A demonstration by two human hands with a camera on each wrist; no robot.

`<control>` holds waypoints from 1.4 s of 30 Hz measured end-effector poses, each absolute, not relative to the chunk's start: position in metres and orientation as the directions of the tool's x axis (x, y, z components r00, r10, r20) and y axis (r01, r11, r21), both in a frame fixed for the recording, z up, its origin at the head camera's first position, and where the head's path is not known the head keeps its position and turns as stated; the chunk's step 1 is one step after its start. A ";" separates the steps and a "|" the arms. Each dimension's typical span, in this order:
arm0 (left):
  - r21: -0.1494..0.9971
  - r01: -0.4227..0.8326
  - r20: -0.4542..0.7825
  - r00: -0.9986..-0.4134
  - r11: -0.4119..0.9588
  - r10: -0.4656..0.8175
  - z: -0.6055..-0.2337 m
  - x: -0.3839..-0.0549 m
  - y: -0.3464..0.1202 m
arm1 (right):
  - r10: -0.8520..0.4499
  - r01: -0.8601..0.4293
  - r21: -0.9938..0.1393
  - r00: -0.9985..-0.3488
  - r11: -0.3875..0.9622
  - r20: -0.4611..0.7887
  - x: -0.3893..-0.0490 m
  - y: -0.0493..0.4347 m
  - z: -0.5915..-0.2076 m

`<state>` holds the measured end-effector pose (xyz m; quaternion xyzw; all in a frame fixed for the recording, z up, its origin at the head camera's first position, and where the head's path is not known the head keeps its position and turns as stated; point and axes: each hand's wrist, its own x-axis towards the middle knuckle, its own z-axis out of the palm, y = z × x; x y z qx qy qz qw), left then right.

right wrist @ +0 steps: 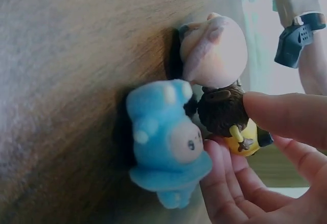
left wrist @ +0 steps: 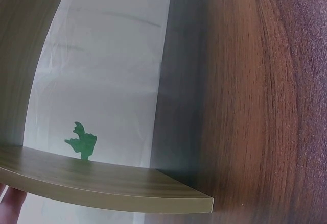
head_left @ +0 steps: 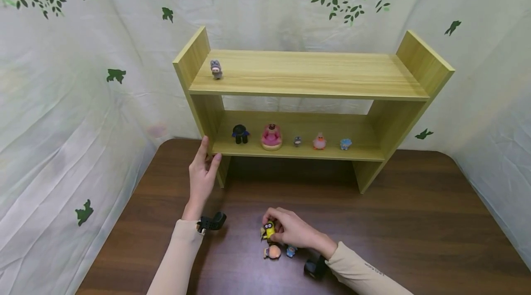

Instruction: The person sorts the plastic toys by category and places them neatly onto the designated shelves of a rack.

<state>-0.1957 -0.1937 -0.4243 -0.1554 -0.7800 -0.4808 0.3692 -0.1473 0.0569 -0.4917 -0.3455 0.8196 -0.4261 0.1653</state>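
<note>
My right hand (head_left: 296, 230) pinches a yellow Minion figurine (head_left: 269, 229) with a brown lower part, low over the table. In the right wrist view, the thumb lies on the brown part and the other fingers are below. Close beside it on the table lie a light-blue figurine (right wrist: 168, 137) with a pale face and a peach-coloured round figurine (right wrist: 219, 50). My left hand (head_left: 201, 184) rests at the left side panel of a wooden shelf (head_left: 309, 94), fingers fairly straight, thumb near the front edge. Only a bit of that hand (left wrist: 11, 206) shows in the left wrist view.
On the middle board stand a black figurine (head_left: 240, 133), a pink bear (head_left: 271, 137), a tiny grey figurine (head_left: 297, 141), a pink-white duck-like figurine (head_left: 319, 141) and a blue figurine (head_left: 345, 144). A grey rabbit-eared figurine (head_left: 216, 69) stands on the top board. The shelf stands on a brown table (head_left: 415, 221).
</note>
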 end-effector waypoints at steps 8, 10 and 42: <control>0.647 0.585 0.713 -0.691 0.490 -0.117 -0.426 -0.195 -0.193 | -0.694 -0.347 -0.881 -0.719 0.323 0.028 -0.147 0.059 -0.478; 0.647 0.585 0.713 -0.691 0.490 -0.117 -0.426 -0.195 -0.193 | -0.689 -0.339 -0.889 -0.724 0.307 0.038 -0.147 0.060 -0.471; 0.611 0.583 0.742 -0.658 0.536 -0.130 -0.451 -0.217 -0.202 | -0.685 -0.377 -0.924 -0.656 -0.065 0.316 -0.163 0.073 -0.436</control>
